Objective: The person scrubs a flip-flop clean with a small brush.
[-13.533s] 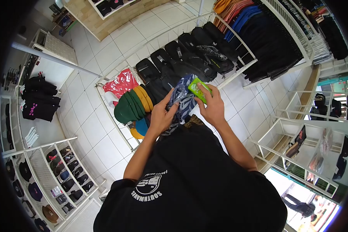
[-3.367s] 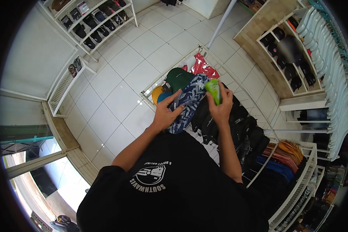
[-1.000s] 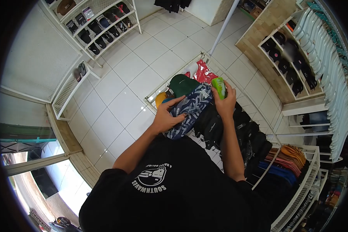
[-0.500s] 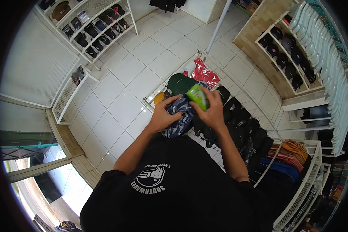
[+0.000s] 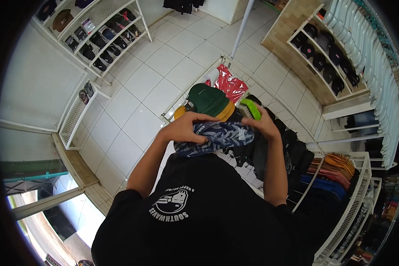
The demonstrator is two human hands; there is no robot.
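Note:
My left hand (image 5: 185, 127) is closed on a soft blue hat (image 5: 224, 136) with a leaf pattern, thumb on the near side and fingers along the far edge. The hat is stretched sideways in front of my chest. In my right hand (image 5: 266, 125) is a bright green brush (image 5: 251, 108), its bristles facing left. The brush is raised just beyond the hat's right end. A green cap with a yellow brim (image 5: 210, 99) lies directly behind the hat.
Black bags (image 5: 284, 148) fill the rack to the right, and a red plastic-wrapped packet (image 5: 230, 83) lies at its far end. Folded clothes (image 5: 337, 173) are stacked at lower right. White hangers (image 5: 361, 66) line the right side. A shelf of sandals (image 5: 106, 42) stands at far left.
My right hand has moved right and turned, carrying the brush off the hat and exposing its bristles. The hat now lies more level and spread out, uncovering the yellow brim behind it.

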